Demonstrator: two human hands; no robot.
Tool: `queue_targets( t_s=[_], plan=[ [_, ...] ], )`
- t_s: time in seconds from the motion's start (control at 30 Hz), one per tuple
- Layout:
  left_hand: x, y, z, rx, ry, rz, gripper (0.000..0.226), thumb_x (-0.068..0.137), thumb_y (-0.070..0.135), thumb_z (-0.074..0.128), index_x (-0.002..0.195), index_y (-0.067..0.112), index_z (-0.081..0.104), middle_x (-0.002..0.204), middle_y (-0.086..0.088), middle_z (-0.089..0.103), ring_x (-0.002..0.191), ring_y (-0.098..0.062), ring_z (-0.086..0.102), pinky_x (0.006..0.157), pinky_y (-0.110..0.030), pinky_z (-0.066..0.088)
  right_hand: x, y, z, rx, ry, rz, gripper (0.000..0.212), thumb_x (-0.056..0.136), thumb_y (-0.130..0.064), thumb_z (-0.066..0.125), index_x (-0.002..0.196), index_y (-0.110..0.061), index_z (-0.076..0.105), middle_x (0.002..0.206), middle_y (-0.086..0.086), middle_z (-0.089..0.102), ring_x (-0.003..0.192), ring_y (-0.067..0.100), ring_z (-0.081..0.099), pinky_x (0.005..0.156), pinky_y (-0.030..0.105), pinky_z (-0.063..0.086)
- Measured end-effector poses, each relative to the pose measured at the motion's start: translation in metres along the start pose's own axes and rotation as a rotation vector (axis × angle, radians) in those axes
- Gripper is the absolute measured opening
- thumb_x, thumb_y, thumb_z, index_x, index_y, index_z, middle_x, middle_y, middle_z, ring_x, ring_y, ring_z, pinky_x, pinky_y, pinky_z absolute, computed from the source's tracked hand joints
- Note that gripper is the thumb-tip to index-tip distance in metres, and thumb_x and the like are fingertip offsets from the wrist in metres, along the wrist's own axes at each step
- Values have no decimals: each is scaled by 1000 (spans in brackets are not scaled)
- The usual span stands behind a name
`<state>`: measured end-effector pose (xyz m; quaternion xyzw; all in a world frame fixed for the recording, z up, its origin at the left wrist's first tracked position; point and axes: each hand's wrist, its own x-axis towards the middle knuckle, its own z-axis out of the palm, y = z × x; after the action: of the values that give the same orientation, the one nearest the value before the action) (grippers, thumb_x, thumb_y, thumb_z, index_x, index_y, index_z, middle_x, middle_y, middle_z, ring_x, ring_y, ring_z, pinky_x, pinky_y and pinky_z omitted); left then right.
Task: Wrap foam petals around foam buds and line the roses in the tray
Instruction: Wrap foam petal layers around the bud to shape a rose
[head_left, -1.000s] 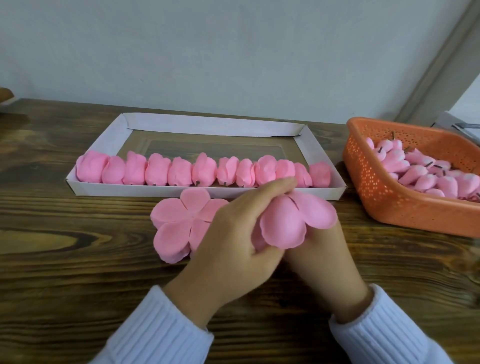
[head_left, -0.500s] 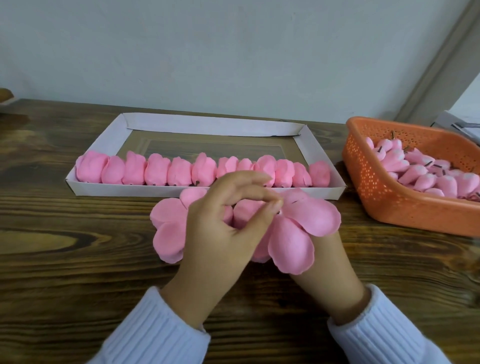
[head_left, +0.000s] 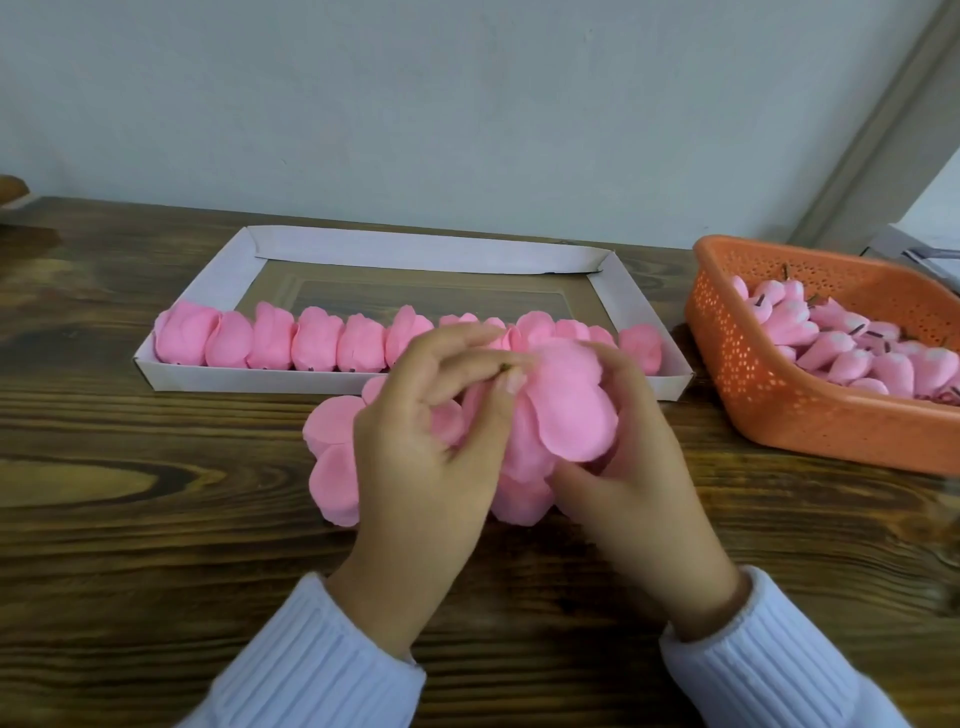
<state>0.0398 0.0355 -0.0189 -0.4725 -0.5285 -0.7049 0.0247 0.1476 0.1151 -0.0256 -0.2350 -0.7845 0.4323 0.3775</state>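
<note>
- The half-wrapped rose is held between both hands, just above the wooden table and just near of the tray's near wall
- The left hand is seen with fingers curled, thumb and forefinger pinched together at the top of the rose, where a small dark stub shows; it is probably the bud's stem, though the view is too blurred to be sure
- The right hand is clamped round the right side and underside of the rose, with the thumb pressed against the lower petals
- A spare petal sheet is laid flat on the table to the left, partly hidden under the left hand
- A row of finished roses is lined along the near wall of the tray, each touching the next
- Unwrapped buds are heaped in the orange basket at the right
- The foam is judged to be very light, soft and springy: petals are likely to flare open if released, and to be creased or torn if pinched hard at their thin edges
- Hold is best taken low, where the petals are gathered round the stem
</note>
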Motion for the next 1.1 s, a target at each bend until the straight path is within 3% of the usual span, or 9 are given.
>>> queue_targets(
  t_s=[0.1,0.23,0.3,0.4,0.53,0.63,0.8,0.97,1.1],
  plan=[
    [1,-1,-2,59,26,48,23,86,6,67,107,10,56,96,5,70,98,-4,66,96,-26,47,-1,3,-5,128,152,65,67,76,17,56,115,-36,45,113,-14,60,76,10,68,60,23,51],
    [-3,-1,2,172,-82,96,32,87,9,64,113,23,53,99,11,69,102,-17,66,92,-48,48,1,0,-9,126,283,-58,31,84,1,55,103,-22,60,97,-12,68,91,6,66,68,17,50],
    [-5,-1,5,173,-128,93,33,87,13,64,115,23,51,100,13,69,104,-19,65,89,-51,49,-1,-1,-7,151,261,-79,17,85,-11,54,98,-12,66,98,-5,70,93,3,65,73,13,48],
    [-5,0,5,115,-143,39,33,87,16,66,115,27,53,101,17,69,107,-15,64,91,-48,49,-4,-9,-5,322,134,-78,25,90,-18,54,108,-5,64,108,-4,70,102,4,64,84,15,47],
    [-6,3,4,-4,-155,-69,36,86,19,67,115,35,53,99,17,71,106,-18,65,93,-48,48,-8,-12,-4,213,-59,-224,46,83,-24,60,125,-10,51,126,2,60,121,17,56,101,30,42],
    [-4,7,5,-58,-170,-104,38,85,25,66,112,47,52,93,22,71,105,-13,61,95,-39,46,-8,-12,1,203,-109,-193,62,75,-27,71,130,-17,44,127,-1,58,121,16,55,101,29,42],
    [0,8,3,-249,-260,-186,36,84,10,66,112,30,54,90,15,74,100,0,61,90,-12,40,-5,-10,-5,292,-131,-87,76,68,-25,77,135,-21,42,121,-3,64,118,18,59,97,29,47],
    [4,6,-1,-345,-238,-256,31,84,15,67,112,24,57,89,8,75,102,-13,66,91,-20,46,-4,-10,-5,224,-159,-32,63,69,-13,82,124,-16,53,112,-11,66,107,3,61,89,13,44],
    [2,9,1,-334,-254,-253,27,80,25,66,105,31,60,93,11,74,104,-16,66,93,-26,47,-4,-10,-4,253,-139,-17,42,71,-6,76,110,-16,62,104,-3,69,96,3,64,79,14,50]
  ],
)
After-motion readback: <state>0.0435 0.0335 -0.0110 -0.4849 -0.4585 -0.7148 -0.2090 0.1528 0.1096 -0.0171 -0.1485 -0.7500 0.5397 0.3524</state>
